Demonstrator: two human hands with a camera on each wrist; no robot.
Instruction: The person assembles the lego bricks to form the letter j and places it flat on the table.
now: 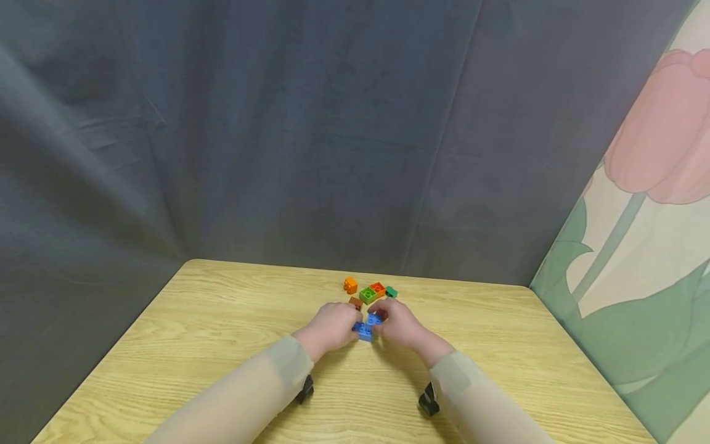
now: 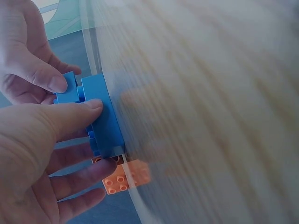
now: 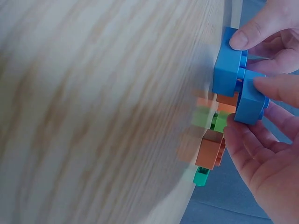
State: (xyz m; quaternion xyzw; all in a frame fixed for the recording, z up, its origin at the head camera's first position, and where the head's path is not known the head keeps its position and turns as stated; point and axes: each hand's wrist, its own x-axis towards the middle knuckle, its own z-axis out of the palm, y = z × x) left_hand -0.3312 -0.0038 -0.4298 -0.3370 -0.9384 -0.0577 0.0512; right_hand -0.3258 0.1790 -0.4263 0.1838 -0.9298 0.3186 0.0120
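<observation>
On the table, my left hand [image 1: 333, 327] pinches a longer blue toy building brick [image 2: 106, 123], its thumb on the near side. The brick stands studs up on the wood. My right hand [image 1: 400, 324] holds a smaller blue building brick [image 3: 251, 100] between thumb and fingers, over the right end of the longer one. Some of the lower brick's studs show between the two bricks; whether they are joined I cannot tell. Just beyond the left fingers lies a brown brick [image 1: 355, 302], partly covered by that hand.
Behind the hands are an orange brick [image 1: 350, 285], a light green brick [image 1: 367, 295], a red-orange brick [image 1: 378, 289] and a dark green brick [image 1: 391, 291]. A dark curtain [image 1: 333, 135] hangs behind the wooden table [image 1: 222, 320]; a tulip-painted wall [image 1: 638, 246] stands at right.
</observation>
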